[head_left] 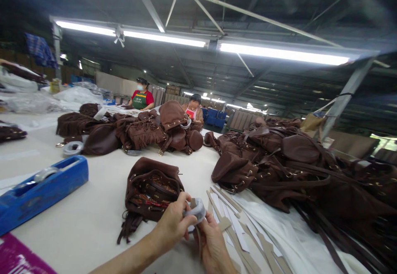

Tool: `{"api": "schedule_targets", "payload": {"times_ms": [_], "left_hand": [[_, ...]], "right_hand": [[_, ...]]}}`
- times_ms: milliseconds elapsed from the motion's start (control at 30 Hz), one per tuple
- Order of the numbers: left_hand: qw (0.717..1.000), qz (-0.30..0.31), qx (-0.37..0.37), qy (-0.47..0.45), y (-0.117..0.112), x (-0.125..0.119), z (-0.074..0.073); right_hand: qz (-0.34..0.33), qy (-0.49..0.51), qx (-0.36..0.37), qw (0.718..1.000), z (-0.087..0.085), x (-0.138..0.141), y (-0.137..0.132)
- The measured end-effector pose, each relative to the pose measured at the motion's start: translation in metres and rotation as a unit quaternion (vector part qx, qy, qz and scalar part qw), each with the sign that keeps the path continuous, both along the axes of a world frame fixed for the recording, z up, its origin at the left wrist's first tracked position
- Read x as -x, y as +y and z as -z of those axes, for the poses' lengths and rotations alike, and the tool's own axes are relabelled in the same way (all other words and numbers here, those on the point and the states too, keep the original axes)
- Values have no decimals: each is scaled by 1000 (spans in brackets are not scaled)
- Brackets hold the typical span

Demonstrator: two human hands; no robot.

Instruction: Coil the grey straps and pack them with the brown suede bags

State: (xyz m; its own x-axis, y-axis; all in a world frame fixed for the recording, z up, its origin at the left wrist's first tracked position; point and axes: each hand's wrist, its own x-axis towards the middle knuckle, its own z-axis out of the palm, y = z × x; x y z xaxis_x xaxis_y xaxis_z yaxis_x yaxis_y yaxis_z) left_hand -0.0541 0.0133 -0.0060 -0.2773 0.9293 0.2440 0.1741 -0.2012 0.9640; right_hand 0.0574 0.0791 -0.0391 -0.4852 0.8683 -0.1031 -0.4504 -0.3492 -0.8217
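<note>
Pale tape roll [196,210] | left hand [172,224] gripping it | right hand [212,245] gripping it | brown leather bag [151,187] beside

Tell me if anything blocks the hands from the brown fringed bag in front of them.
Nothing visible blocks the left hand, beside the brown fringed bag. The pale roll and left hand lie between the right hand and the bag.

The bag [151,189] is dark brown, the tape dispenser [41,193] blue
</note>
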Motion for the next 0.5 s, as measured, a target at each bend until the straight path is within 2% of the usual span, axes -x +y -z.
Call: {"api": "schedule_targets", "payload": {"times_ms": [167,233,367,500], "left_hand": [[997,13,25,-71,5,2,6],[993,17,49,-107,7,4,6],[986,24,81,-144,10,9,4],[981,54,114,-148,11,10,3]], "right_hand": [[42,-3,-55,998,14,3,12],[35,3,-67,997,17,3,14],[13,27,-41,999,17,1,12],[-7,-17,-58,998,15,-1,13]]}}
